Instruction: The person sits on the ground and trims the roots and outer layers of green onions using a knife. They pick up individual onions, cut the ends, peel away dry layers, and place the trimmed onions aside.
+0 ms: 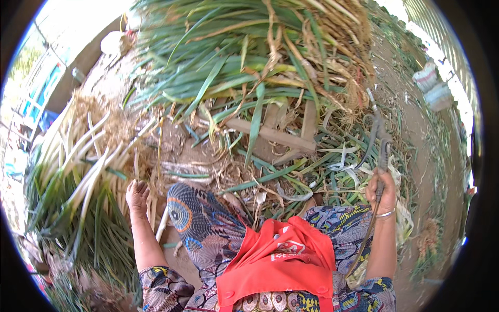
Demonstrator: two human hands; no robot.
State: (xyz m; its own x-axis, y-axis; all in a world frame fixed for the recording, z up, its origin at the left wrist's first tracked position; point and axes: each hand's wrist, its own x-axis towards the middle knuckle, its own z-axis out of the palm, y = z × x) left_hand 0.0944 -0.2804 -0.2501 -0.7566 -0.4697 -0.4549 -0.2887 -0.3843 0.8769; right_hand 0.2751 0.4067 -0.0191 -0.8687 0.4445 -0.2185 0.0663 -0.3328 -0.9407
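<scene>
My left hand (138, 196) is at the right edge of a pile of green onions (78, 171) with pale stalks and dark green leaves. Its fingers are drawn together; what they hold, if anything, cannot be made out. On the right, my right hand (382, 190) is wrapped around the grip of a blow gun (384, 148) with a long black lever and a thin nozzle pointing up and away. A thin hose (361, 249) runs down from that hand past my thigh. Straight ahead lies a large heap of green onions (234, 57), roots toward the right.
A wooden slatted frame (270, 135) shows under the front of the heap. Loose leaves and peelings (291, 177) litter the ground before my knees. A red apron (275, 260) covers my lap. Pale sacks (434, 88) stand at the far right, beside the dirt floor (431, 171).
</scene>
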